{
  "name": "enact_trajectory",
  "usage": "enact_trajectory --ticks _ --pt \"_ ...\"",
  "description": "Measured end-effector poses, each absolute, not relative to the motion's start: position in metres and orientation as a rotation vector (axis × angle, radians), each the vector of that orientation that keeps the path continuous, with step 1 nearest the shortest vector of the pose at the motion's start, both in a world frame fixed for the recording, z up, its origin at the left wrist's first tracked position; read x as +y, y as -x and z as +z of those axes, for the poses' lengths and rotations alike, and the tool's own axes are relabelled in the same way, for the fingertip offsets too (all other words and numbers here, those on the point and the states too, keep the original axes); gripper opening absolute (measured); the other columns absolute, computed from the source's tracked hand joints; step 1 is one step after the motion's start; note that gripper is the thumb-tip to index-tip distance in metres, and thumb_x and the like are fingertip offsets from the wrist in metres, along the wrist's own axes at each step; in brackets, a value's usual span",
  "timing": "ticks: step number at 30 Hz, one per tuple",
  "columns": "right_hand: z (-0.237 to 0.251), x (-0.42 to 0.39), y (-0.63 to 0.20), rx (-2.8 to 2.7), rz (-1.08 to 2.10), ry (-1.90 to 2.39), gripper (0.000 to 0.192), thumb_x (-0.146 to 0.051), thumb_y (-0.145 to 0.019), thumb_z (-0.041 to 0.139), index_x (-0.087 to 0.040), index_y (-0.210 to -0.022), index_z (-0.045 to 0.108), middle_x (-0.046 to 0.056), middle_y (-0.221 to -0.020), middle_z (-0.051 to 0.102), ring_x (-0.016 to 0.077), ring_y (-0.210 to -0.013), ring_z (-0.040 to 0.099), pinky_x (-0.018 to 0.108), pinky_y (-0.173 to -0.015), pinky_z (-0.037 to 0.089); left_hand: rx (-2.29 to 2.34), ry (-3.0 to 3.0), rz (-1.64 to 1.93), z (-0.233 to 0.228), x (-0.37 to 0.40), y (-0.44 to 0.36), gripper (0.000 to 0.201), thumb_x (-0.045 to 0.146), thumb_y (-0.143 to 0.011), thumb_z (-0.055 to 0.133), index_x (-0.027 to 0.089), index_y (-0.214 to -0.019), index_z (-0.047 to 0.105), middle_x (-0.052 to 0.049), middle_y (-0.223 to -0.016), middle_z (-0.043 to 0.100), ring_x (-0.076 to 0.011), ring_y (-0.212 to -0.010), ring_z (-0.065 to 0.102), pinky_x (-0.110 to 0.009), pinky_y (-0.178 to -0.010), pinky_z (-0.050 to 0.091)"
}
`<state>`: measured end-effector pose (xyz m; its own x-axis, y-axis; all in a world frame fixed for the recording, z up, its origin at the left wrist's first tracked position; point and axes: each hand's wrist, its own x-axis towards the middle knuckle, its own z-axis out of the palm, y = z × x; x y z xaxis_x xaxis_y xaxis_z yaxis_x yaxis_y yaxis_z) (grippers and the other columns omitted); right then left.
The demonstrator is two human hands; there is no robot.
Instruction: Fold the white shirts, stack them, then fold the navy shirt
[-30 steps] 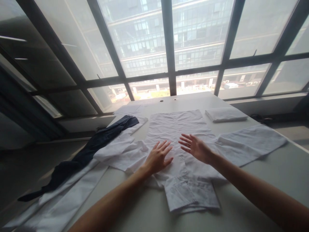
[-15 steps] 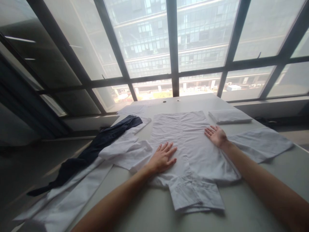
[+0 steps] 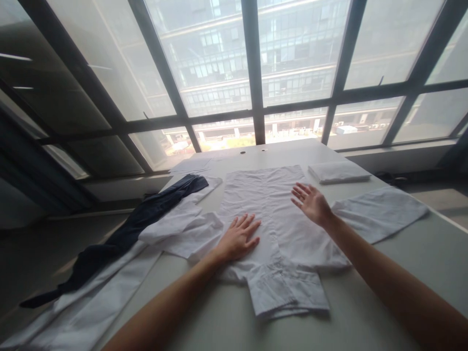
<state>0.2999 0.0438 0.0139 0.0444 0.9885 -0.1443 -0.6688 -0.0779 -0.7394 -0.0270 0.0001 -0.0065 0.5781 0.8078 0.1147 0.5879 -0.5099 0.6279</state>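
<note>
A white shirt lies spread on the white table, its buttoned front running down the middle. Wrinkles cross its body, and the narrow folded end points toward me. My left hand rests flat on the left half of the shirt, fingers spread. Over the right half is my right hand, turned on its side with the palm facing left and the fingers stretched out; whether it touches the cloth I cannot tell. One sleeve stretches out to the right, past my right wrist.
A folded white cloth lies at the back right of the table. Along the left edge are a dark navy garment and more white cloth, draping toward the edge. Large windows stand behind the table.
My right hand has moved inward from the shirt's right edge to over its right half. My left hand stays in place on the cloth. The view has shifted slightly.
</note>
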Motion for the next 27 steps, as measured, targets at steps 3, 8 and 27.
enact_trajectory --ticks 3,8,27 --pt "0.005 0.030 -0.256 -0.570 1.692 0.755 0.035 -0.045 -0.101 0.042 -0.027 -0.119 0.066 0.007 -0.139 0.063 0.0203 -0.132 0.056 0.046 -0.111 0.046 1.113 -2.284 0.529 -0.007 0.000 0.027 0.059 0.056 -0.091 0.064 0.033 -0.145 0.057 -0.003 -0.164 0.035 -0.0292 -0.156 0.017 -0.047 -0.126 -0.002" --pt "-0.016 0.039 -0.259 -0.463 1.721 0.816 0.034 -0.039 -0.102 0.039 -0.025 -0.124 0.061 0.011 -0.137 0.060 0.0192 -0.118 0.065 0.042 -0.099 0.055 1.116 -2.264 0.534 -0.007 0.000 0.027 0.059 0.057 -0.090 0.064 0.032 -0.144 0.058 -0.003 -0.163 0.036 -0.0293 -0.156 0.017 -0.047 -0.126 -0.002" --pt "-0.024 0.022 -0.273 -1.504 0.861 1.080 0.031 -0.017 -0.081 0.065 -0.031 -0.107 0.075 0.002 -0.139 0.063 0.0269 -0.145 0.040 0.054 -0.126 0.017 1.101 -2.402 0.540 -0.012 0.002 0.030 0.054 0.053 -0.095 0.059 0.034 -0.146 0.055 -0.005 -0.163 0.037 -0.0326 -0.154 0.021 -0.051 -0.126 0.003"
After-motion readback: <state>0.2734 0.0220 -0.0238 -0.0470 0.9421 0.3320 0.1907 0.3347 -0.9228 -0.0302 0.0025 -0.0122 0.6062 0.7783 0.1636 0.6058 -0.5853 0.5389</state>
